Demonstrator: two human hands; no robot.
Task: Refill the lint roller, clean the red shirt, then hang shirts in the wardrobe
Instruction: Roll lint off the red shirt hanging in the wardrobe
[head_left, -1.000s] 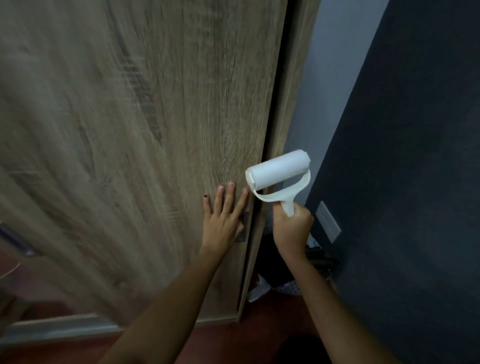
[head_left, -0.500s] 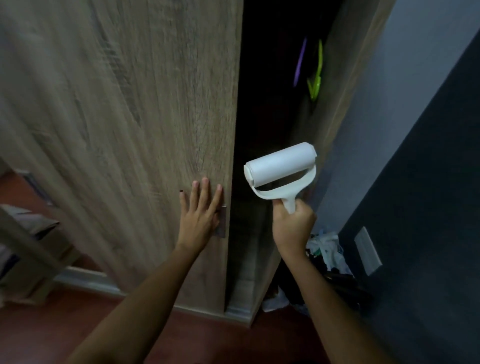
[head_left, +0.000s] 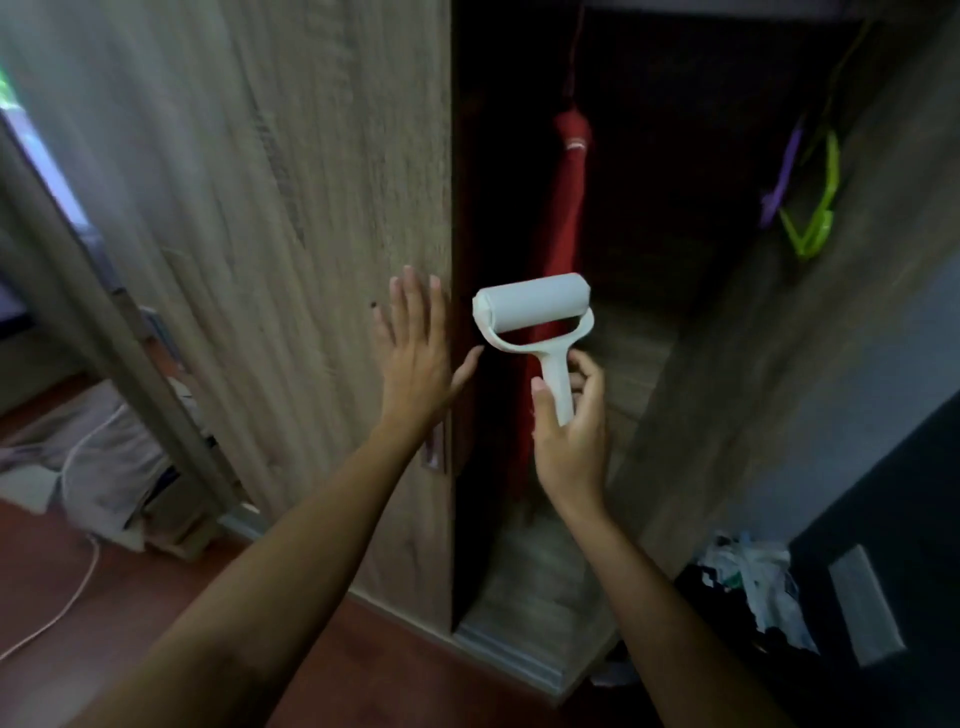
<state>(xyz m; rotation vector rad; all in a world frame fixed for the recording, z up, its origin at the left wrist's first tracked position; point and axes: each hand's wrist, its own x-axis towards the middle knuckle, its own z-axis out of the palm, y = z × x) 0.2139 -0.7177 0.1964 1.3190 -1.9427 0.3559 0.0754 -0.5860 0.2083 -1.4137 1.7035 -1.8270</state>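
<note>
Wood-grain wardrobe door (head_left: 260, 234) is taking the left hand (head_left: 415, 358), fingers flat and spread. Rightward, the right hand (head_left: 569, 431) is loosely pinching the lint roller (head_left: 532, 312) handle before the hanging red shirt (head_left: 563, 218); such light grasping risks dropping it.

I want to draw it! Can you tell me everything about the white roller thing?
The lint roller is all white and looks like plastic: a fat, clean roll on top, a curved fork cradling its ends, and a short straight handle below. It stands nearly upright, roll tilted slightly, in front of the open wardrobe. Only the right hand touches it, pinching the handle between thumb and fingers.
</note>
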